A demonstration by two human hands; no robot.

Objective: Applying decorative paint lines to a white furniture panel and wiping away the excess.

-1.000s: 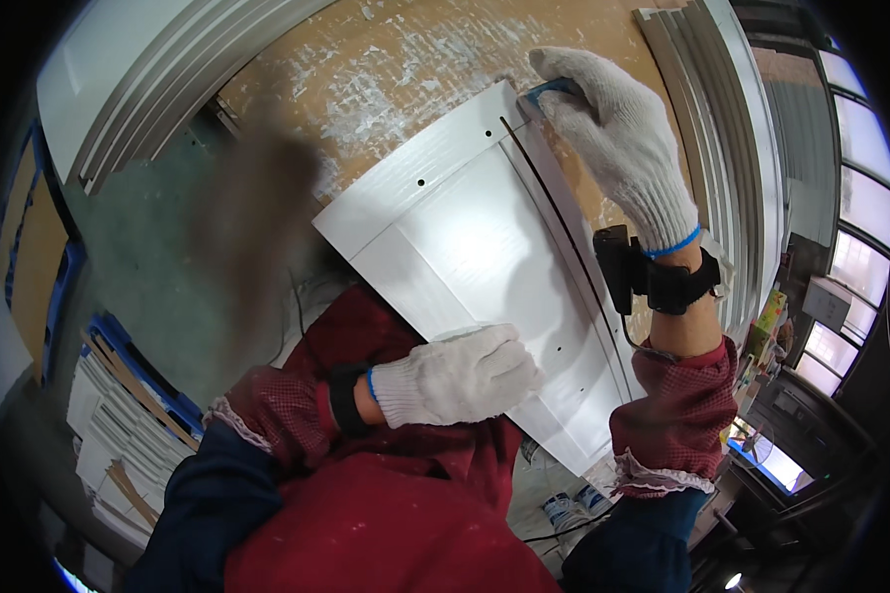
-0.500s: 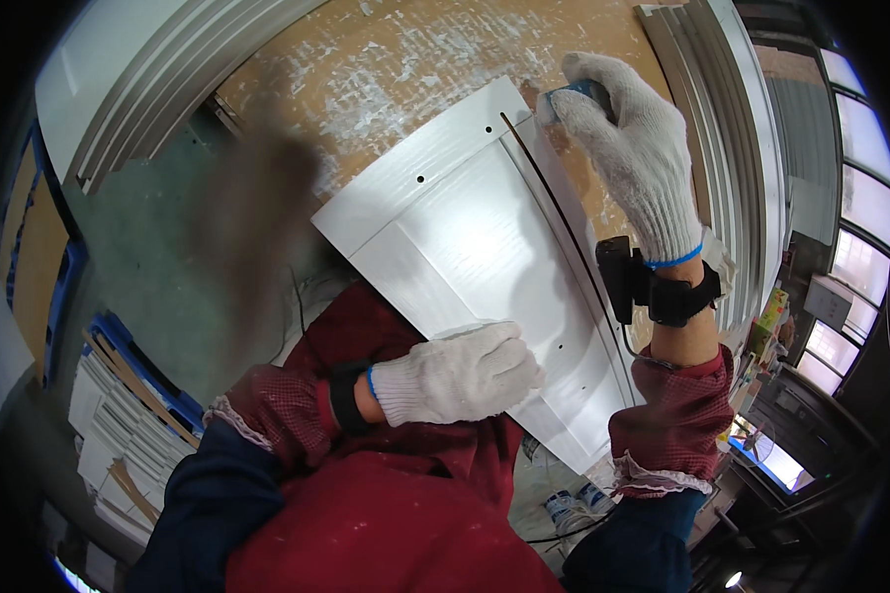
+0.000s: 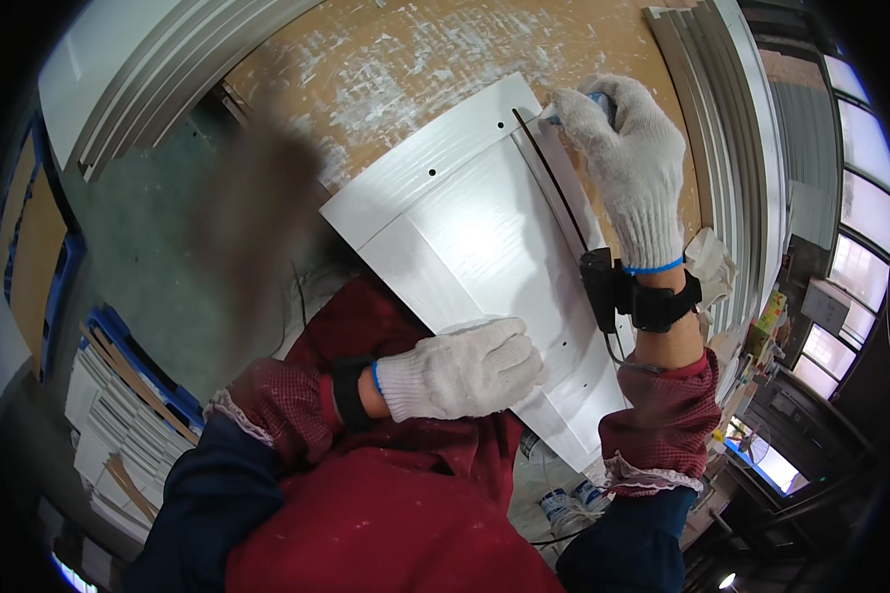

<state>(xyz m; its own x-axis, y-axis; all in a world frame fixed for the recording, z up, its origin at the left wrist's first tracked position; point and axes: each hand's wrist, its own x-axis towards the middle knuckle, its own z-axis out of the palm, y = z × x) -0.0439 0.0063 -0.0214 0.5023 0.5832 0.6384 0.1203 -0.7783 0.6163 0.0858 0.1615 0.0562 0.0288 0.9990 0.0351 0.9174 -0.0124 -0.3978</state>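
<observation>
A white panelled door front lies at a slant, with small dark holes and a recessed middle. My left hand, in a white knit glove, lies across its near edge with the fingers curled onto the face; the thumb's hold is hidden. At the panel's far right corner my gloved right hand is closed round a small blue object. The glove covers most of it, so its kind cannot be made out. A thin dark line runs along the panel's right side, beside this hand.
Beneath the panel is a brown work board smeared with white. Long pale mouldings are stacked at the right, and more boards at the upper left. A dark blurred shape hangs left of the panel.
My right hand has come slightly nearer along the panel's right side, still gripping the blue object. My left hand stays at the near edge.
</observation>
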